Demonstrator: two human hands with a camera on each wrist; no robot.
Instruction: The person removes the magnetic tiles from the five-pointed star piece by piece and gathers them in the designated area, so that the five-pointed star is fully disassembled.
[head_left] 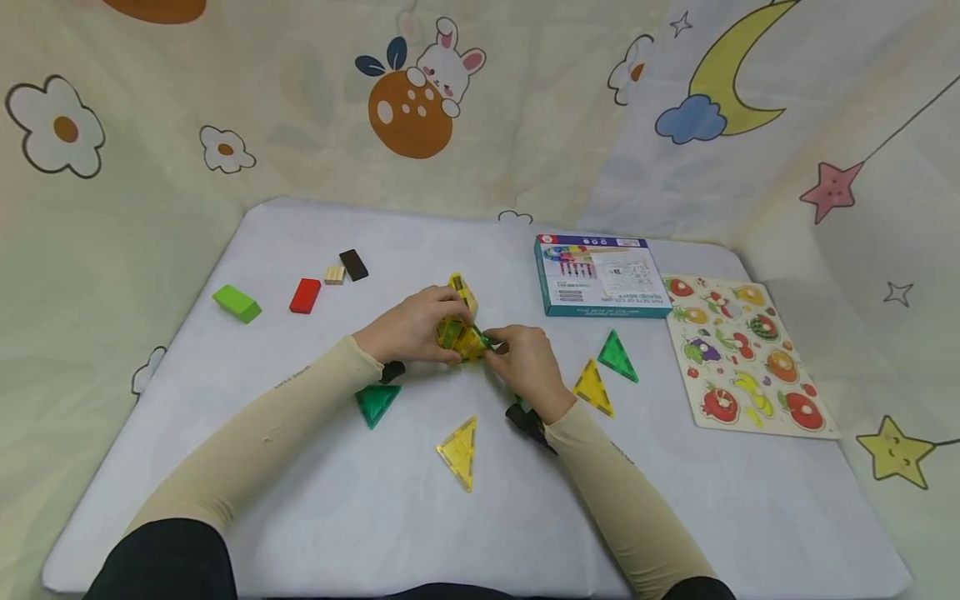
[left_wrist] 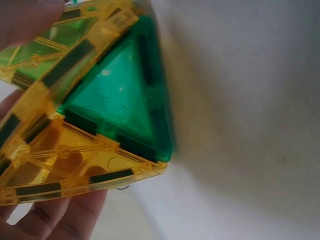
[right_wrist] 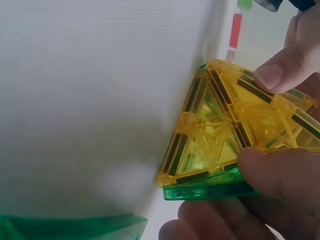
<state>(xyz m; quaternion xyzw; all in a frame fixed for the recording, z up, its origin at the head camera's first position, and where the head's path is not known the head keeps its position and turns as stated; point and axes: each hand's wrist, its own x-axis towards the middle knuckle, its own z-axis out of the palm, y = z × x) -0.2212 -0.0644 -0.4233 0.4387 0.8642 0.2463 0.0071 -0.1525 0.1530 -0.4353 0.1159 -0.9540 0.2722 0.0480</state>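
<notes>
Both forearms in beige sleeves angle inward over the table, the left hand [head_left: 411,327] and right hand [head_left: 528,363] meeting at the middle, fingers [right_wrist: 280,70] curled and pinching from opposite sides

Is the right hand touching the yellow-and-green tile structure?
Touching. The right wrist view shows the right hand with fingertips pressed on the tile structure.

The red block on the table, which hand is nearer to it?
Left. The left hand grips the tile cluster just right of the red block; the right hand sits farther right.
</notes>
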